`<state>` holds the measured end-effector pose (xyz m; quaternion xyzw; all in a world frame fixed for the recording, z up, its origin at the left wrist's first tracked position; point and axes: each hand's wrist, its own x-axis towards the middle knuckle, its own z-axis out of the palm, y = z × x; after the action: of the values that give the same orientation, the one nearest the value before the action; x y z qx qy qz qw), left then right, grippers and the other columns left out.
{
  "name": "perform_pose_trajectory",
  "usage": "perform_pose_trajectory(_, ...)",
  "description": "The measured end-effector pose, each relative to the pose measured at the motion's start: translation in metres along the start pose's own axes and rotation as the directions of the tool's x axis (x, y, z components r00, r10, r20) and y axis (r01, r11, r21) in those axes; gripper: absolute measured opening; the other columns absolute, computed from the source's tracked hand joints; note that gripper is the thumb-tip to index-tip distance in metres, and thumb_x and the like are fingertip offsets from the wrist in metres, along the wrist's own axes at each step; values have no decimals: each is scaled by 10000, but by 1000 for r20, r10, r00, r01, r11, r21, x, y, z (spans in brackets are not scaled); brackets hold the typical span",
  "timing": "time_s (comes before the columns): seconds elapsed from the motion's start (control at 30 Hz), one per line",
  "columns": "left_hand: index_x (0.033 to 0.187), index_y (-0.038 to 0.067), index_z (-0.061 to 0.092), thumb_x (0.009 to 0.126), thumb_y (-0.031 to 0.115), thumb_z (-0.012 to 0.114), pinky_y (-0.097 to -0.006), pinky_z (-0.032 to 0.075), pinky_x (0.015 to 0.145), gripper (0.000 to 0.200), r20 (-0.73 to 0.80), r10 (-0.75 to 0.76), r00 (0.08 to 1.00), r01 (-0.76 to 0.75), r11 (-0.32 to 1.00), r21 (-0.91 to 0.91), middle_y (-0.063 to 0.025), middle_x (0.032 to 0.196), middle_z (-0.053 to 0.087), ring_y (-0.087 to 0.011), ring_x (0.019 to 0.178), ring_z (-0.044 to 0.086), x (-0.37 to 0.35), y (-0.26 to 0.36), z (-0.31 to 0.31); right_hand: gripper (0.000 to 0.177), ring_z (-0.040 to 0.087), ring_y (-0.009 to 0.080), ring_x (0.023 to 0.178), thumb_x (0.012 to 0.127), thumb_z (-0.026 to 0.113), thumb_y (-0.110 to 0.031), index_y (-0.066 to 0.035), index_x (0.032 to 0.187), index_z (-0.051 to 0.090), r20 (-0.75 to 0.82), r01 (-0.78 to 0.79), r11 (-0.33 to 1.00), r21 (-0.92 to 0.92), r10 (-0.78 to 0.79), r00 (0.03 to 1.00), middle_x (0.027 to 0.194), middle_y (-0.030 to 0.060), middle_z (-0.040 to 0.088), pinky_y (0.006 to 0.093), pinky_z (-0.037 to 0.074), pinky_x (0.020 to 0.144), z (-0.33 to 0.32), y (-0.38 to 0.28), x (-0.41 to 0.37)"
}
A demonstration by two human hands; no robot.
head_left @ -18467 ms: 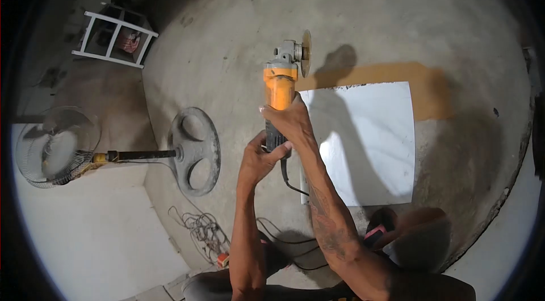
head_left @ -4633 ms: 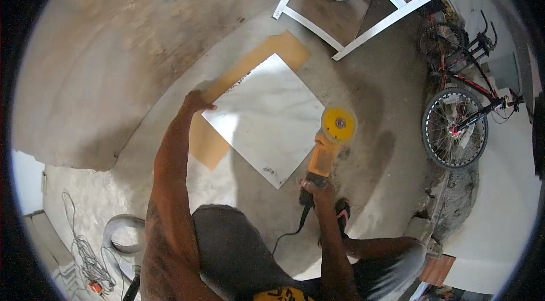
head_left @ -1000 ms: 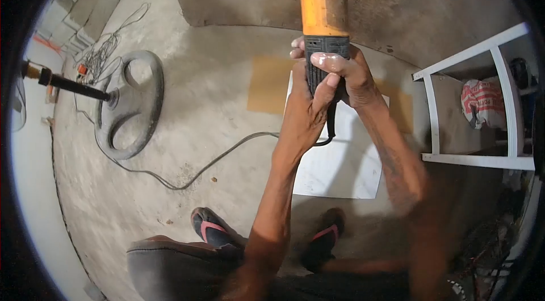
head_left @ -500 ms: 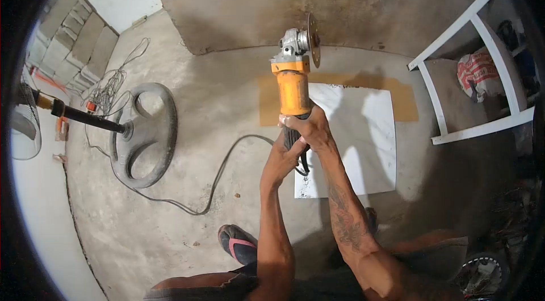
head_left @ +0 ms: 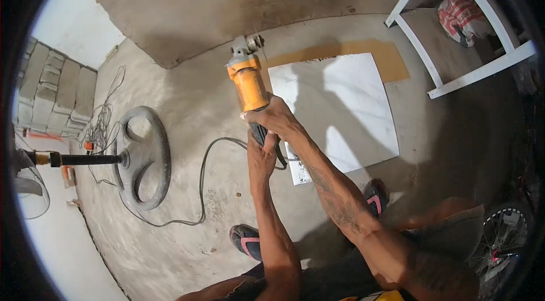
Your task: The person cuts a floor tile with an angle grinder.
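Note:
An orange angle grinder (head_left: 248,86) is held up in front of me, its metal head and thin disc pointing away from me. My right hand (head_left: 273,116) wraps round the body just behind the orange housing. Lower down, my left hand (head_left: 262,150) grips the dark rear handle. The disc looks blurred and is seen nearly edge-on. From the handle a dark cord (head_left: 202,184) runs down and left over the floor. Beyond my right forearm a white sheet (head_left: 346,108) lies on the floor, partly over a brown sheet (head_left: 392,62).
A round grey stand base (head_left: 162,159) with a black pole is on the left, near tangled cable (head_left: 102,125) and stacked blocks (head_left: 65,88). At the right are a white frame (head_left: 477,76), a red-and-white sack (head_left: 462,17) and a wheel (head_left: 502,244). My sandalled feet are below.
Both hands and the grinder have moved left and tilted left in view. The camera view has shifted, so the sheets and frame sit differently and more of the wheel shows.

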<state>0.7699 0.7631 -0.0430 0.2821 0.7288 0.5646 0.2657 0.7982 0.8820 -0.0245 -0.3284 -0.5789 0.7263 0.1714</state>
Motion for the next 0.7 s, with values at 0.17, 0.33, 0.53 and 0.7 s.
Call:
perform_pose_trajectory(0.17,1092,-60,476,911,415,603,-310,472,656,524,5,-19,1000,19,1000,-18,-111,835,589,-182,731,563,-1,-12,-1,530,604,233,837,641,761,-267,12,1062,597,7,38,999,-6,-37,999,915,130,631,343,491,754,3,17,8)
perform_pose_trajectory(0.33,1083,-58,482,903,432,613,-311,477,664,538,-6,-31,1000,31,999,29,-125,830,594,-188,738,574,1,-21,-1,537,604,218,822,648,759,-262,9,1081,591,11,-40,999,27,40,999,910,124,631,336,492,731,1,20,7)
perform_pose_trajectory(0.53,1057,-64,495,902,491,583,-291,463,635,583,6,-68,998,68,998,-1,-86,818,575,-149,718,545,-2,-28,12,517,618,220,798,664,748,-258,8,1082,600,-29,-3,1000,-11,3,1000,912,127,643,328,498,722,-7,26,8)
perform_pose_trajectory(0.7,1112,-54,485,919,418,593,-335,490,676,521,14,-95,995,94,994,64,-142,850,618,-213,751,605,-2,-20,15,525,629,222,812,670,742,-279,10,1087,606,-34,-48,997,-55,46,998,911,122,660,328,503,738,-16,24,1)
